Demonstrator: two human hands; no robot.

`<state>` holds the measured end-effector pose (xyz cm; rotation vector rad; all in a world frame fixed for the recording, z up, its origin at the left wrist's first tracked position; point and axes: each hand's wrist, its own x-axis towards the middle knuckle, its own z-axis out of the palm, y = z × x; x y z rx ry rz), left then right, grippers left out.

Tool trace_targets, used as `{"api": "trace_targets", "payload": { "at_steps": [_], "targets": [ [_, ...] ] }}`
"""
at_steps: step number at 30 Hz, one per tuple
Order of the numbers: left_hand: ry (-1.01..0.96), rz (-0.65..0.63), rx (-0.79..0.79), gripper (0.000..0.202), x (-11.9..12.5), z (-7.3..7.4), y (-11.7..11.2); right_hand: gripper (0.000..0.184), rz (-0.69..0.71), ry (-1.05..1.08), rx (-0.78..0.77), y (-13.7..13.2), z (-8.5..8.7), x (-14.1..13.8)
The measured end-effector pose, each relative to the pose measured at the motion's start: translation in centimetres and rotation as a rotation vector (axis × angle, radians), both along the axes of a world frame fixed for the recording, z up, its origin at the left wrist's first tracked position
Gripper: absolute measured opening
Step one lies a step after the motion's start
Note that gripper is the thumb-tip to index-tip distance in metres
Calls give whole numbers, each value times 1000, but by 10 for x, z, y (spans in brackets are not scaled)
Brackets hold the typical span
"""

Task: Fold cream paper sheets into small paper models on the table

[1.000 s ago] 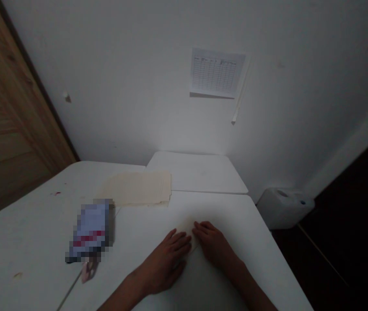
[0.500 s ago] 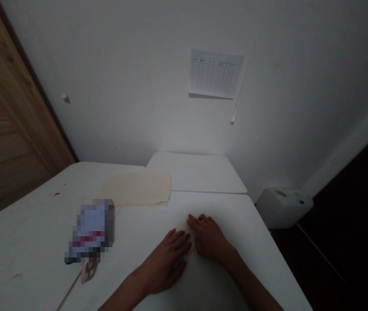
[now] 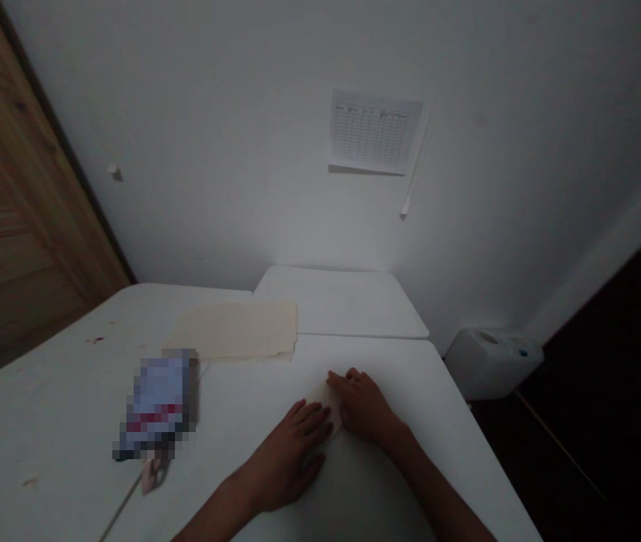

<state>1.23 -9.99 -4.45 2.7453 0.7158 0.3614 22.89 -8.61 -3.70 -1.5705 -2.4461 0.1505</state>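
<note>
A small pale piece, paper or thin cloth (image 3: 334, 426), lies on the white table (image 3: 253, 391) between my two hands, mostly covered by them. My left hand (image 3: 293, 461) rests flat at its left side, fingers stretched and slightly spread, tips on its edge. From the right, my right hand (image 3: 364, 406) bends over the far part of the piece. Its index finger points left and presses down, while the other fingers curl in. The thumb side is partly hidden. Beyond my hands lies a larger cream sheet (image 3: 241, 329), perhaps a small stack, with uneven edges.
A blurred-out bluish packet (image 3: 156, 399) with a red band stands on the left, a pinkish strip (image 3: 153, 474) below it. Against the wall lies a white panel (image 3: 348, 301). A printed sheet (image 3: 374, 132) hangs above. A white plastic jug (image 3: 493, 361) stands beyond the table's right edge.
My right hand has shifted very slightly, showing a little more of the pale piece between my hands. My left hand stays in place.
</note>
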Motion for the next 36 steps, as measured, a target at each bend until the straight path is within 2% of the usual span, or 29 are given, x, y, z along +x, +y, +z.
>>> {"api": "trace_targets", "payload": {
  "at_steps": [5,9,13,17,22,27,36],
  "targets": [
    [-26,35,34,50,5,3,3,49,45,158,34,-11,-15,17],
    [-33,71,98,39,12,0,9,50,38,237,67,-20,-22,24],
    [-19,63,224,24,17,-10,15,52,28,265,70,-26,-22,27],
    [32,26,340,22,19,-19,17,44,47,298,65,-29,-17,28],
    [41,57,244,36,20,-17,23,36,33,279,92,-31,-15,24],
    [44,68,139,51,20,-12,28,42,71,188,101,-32,-15,18],
    [29,121,136,45,16,-8,26,30,68,146,156,-29,-19,18]
  ]
}}
